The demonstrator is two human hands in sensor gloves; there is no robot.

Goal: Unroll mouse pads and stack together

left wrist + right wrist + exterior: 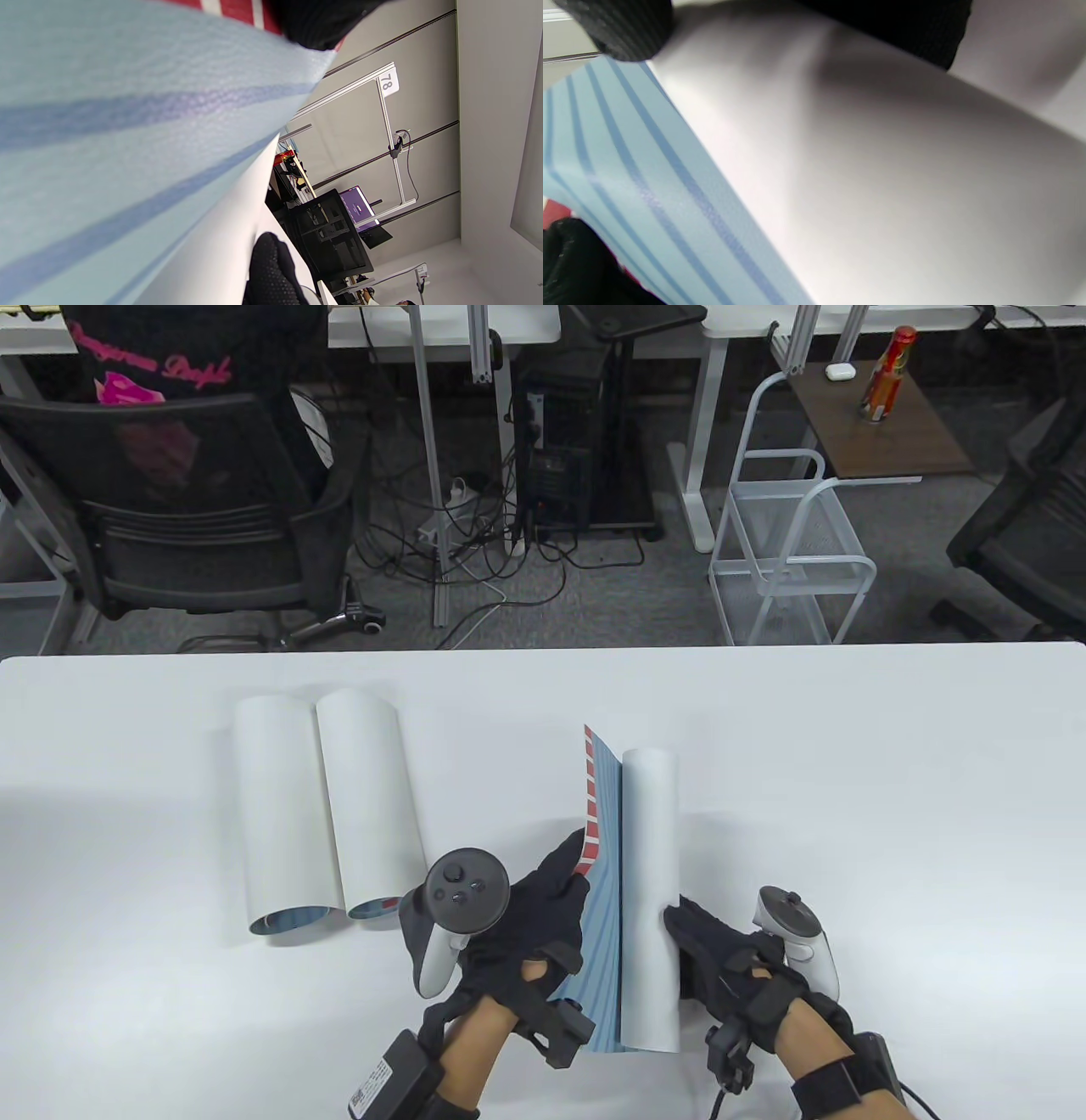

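A white worktop (891, 780) holds three mouse pads. Two rolled pads lie side by side on the left part, touching each other. The far-left roll (276, 814) and the second roll (369, 802) are both white outside. At their near ends you can see a bit of blue inside, and the second one shows some red too.

The third pad (649, 891) is near the middle, close to the front edge. It is half open. Its right part is a white roll. Its left part is a loose flap (598, 899), blue with darker blue stripes and a red and white edge. The flap stands up off the worktop.

The left hand (530, 929) holds the flap. Its fingers (560, 861) curl over the red edge of the flap. In the left wrist view the striped blue side fills most of the picture, with a dark fingertip at the top.

The right hand (738, 963) rests on the right side of the white roll, near its close end. Its fingers (683, 920) press on the roll. In the right wrist view the black fingers lie on top of the white roll, right beside the blue stripes.
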